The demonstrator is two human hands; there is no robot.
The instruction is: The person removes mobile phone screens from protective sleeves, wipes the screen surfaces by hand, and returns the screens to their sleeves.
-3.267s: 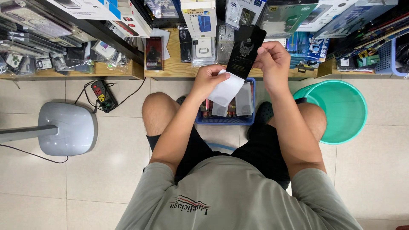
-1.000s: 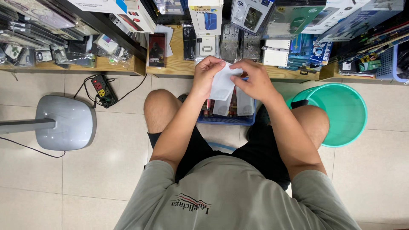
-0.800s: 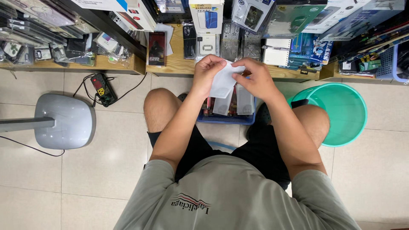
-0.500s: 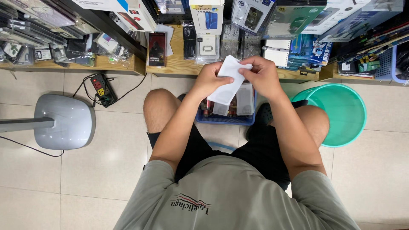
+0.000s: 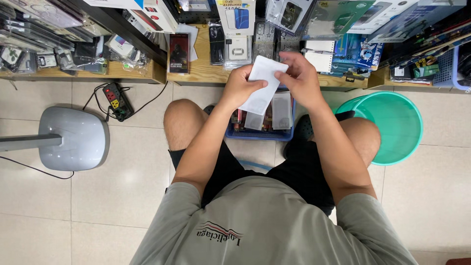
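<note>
White flat packet [image 5: 262,83], one, held up over the knees between two hands. Left hand [image 5: 243,88] grips its left edge, fingers curled round it; right hand [image 5: 299,81] pinches the top right corner. The hands are close together, both clamped on the packet.

Just beyond and under the packet: one blue basket [image 5: 260,132] on the floor between the feet, holding several flat packs stood on edge, clear and dark ones; exact count cannot be told.

Right: one green plastic tub [image 5: 392,125], nothing visible inside, beside the right knee.

Left: one grey fan base [image 5: 73,137] on the tiled floor, one black power strip [image 5: 115,100] with its cable just beyond it.

Far: one long low wooden shelf [image 5: 196,73] across the scene, crowded with boxed and bagged phone accessories, too many to count. One blue wire basket [image 5: 441,68] at far right, contents unclear.
</note>
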